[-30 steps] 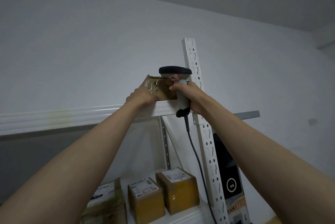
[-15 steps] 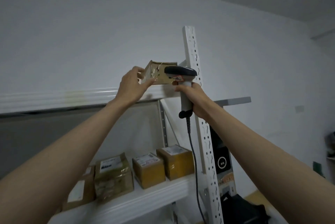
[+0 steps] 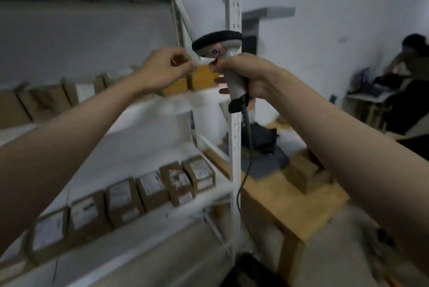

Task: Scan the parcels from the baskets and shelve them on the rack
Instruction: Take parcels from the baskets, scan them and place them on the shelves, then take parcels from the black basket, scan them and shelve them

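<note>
A row of brown parcels (image 3: 153, 188) with white labels is seen standing side by side on a lower white shelf of the rack (image 3: 234, 124), and more parcels, blurred, are lined up on the shelf above it, partly hidden behind the left forearm. Two yellowish boxes (image 3: 200, 78) are set at the right end of that upper row, just behind the hands.

A handheld scanner (image 3: 226, 54) is held upright in front of the rack's perforated white post; its pale handle is wrapped by the curled fingers of the right hand (image 3: 246, 76), and its dark cable (image 3: 243, 170) is seen hanging down beside the post. The left hand (image 3: 164, 70) is raised just beside the scanner's head, with thumb and fingertips drawn together; whether something small is pinched there cannot be told through the blur.

Beyond the post, a wooden table (image 3: 290, 198) with a dark bag (image 3: 262, 140) on it is found to the right. A seated person (image 3: 411, 59) is visible at a desk by the far right wall.
</note>
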